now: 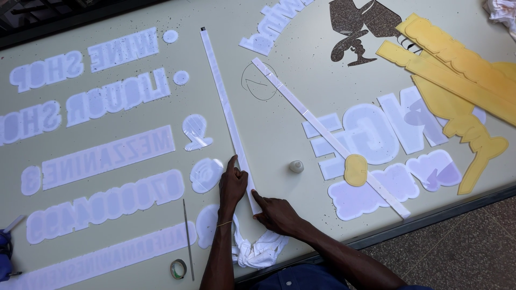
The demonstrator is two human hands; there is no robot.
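Near the front edge of the surface (285, 107), both hands press flat on the near end of a long white strip (228, 115) that runs away toward the far side. Left hand (233, 185) lies with fingers spread along the strip's left edge; right hand (275, 214) points its forefinger onto the strip's near corner, grasping nothing. A white cloth (258, 251) sits beneath the wrists. Bare surface lies right of the strip, up to a second diagonal strip (322, 131) and a small bottle (296, 166).

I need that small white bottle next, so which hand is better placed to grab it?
Probably the right hand: it lies nearer the small white bottle. The left hand presses the long white strip, farther away.
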